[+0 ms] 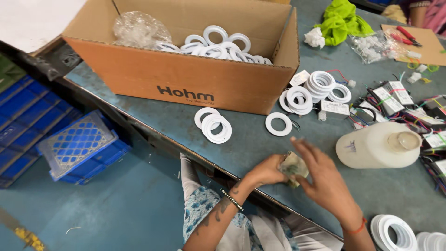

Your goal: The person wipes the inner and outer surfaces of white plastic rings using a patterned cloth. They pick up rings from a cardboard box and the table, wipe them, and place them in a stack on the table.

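**Both hands on a crumpled wad at the table's near edge**

You have a small crumpled wad [292, 166], greyish-green and soft-looking, pinched between your two hands just in from the near edge of the blue-grey table [260, 139]. Whether it is cloth or paper cannot be told. Your left hand [266, 171] is closed around its near side, fingers curled under it. Your right hand [320, 179] lies over its far side, thumb and fingers pressed to it, the other fingers spread and slightly blurred.

Take the wad as your landmark. Just beyond it lies a single white ring [278, 124] flat on the table. Further left of that ring are two more white rings, overlapping [213, 124]. Behind these stands an open cardboard box [186, 74], holding many white rings and a crumpled clear plastic bag [139, 29]. To the right of the wad, near it, a white plastic bottle [378, 145] lies on its side. Beyond the bottle sit stacked white rings [320, 83] and small wired driver units [390, 100]. Far beyond, a green cloth [341, 21] rests on the table. To the right of your right wrist and nearer you is another stack of white rings [395, 232]. Well left of the wad, below table level, are blue plastic crates [79, 146].
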`<state>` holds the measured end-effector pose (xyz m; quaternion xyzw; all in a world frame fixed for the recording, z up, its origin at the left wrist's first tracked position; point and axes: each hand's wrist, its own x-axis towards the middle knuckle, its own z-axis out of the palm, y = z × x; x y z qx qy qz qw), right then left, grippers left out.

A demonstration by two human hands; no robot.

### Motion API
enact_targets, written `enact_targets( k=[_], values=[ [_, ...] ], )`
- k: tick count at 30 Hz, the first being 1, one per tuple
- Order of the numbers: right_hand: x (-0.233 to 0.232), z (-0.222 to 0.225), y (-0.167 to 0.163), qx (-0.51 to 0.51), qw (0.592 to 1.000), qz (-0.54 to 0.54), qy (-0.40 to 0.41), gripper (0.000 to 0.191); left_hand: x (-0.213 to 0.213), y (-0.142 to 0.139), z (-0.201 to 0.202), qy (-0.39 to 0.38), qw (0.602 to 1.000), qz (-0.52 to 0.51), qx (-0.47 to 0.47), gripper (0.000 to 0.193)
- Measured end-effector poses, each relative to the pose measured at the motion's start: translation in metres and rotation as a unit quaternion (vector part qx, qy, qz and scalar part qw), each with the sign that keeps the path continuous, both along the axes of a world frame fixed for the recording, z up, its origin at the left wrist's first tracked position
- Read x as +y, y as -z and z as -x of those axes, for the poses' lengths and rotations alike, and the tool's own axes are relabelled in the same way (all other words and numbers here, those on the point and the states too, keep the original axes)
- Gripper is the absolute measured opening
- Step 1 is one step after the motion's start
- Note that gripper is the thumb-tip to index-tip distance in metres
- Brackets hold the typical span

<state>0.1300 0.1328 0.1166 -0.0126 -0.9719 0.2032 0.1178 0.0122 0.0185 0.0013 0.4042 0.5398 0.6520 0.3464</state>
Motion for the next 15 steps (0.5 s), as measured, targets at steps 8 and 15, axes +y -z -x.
enact_targets(
  k=[8,15],
  values=[
    [0.021,-0.008,0.008,-0.126,0.986,0.112,0.01,0.071,-0.003,-0.015,0.009,0.007,0.968,0.165,0.188,0.1],
    [0.047,-0.019,0.046,-0.113,0.973,0.199,-0.036,0.067,0.011,-0.031,0.0,0.075,0.931,0.184,0.306,0.114]
  ],
)
